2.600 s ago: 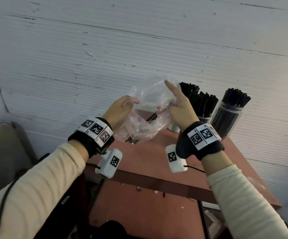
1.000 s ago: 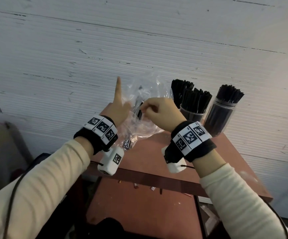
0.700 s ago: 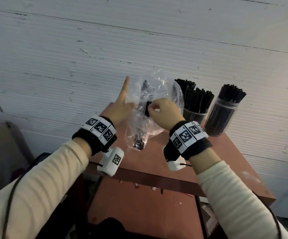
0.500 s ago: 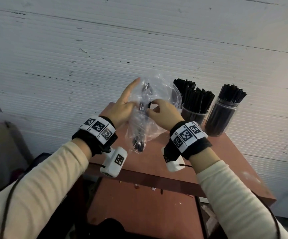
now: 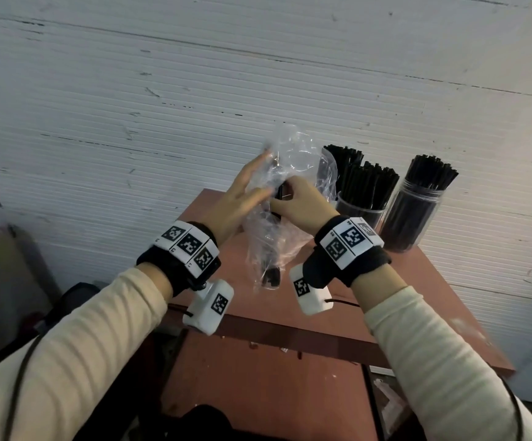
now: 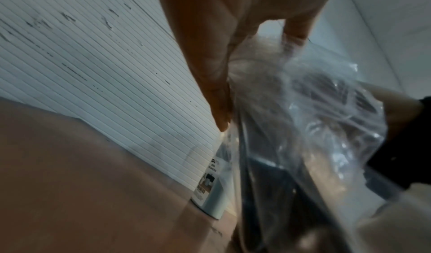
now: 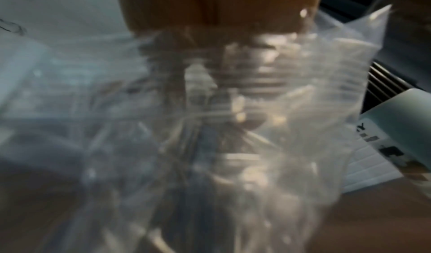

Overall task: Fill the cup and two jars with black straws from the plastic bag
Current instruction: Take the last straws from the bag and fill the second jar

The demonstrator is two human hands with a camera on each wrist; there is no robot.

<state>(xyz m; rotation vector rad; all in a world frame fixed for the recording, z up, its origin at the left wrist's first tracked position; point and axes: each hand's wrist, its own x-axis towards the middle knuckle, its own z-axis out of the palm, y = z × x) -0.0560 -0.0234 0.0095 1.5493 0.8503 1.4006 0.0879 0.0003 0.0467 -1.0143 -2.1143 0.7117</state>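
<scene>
- Head view showed both hands raised above the surface (image 5: 347, 300), with the plastic bag (image 5: 277, 237) held upright between them.
- The left hand (image 5: 236, 202) had its fingers straight and a little spread, lying flat against the left side of the bag; it pressed the film and did not curl round it.
- In the left wrist view the same fingers (image 6: 219, 95) reached down along the crinkled bag (image 6: 303, 128).
- The right hand (image 5: 303, 205) was curled and pinched the bag at its middle, where a dark bundle of black straws (image 5: 272, 272) showed through the film down to the lower end.
- The right wrist view was blurred; it showed only the clear bag (image 7: 233, 128) under the hand, and the finger positions could not be told there.
- Behind the bag, at the back of the reddish-brown surface, stood the cup (image 5: 358, 214) and a jar (image 5: 409, 218), both full of upright black straws. A further bunch of straws (image 5: 344, 163) rose behind the cup; its container was hidden.
- A white labelled container (image 6: 210, 188) stood on the surface in the left wrist view, close to the wall.
- The wall (image 5: 163, 90) behind was white with fine horizontal ribs and some scuff marks.
- Both arms wore cream sleeves (image 5: 83, 361) and black wristbands with square markers (image 5: 191, 246).
</scene>
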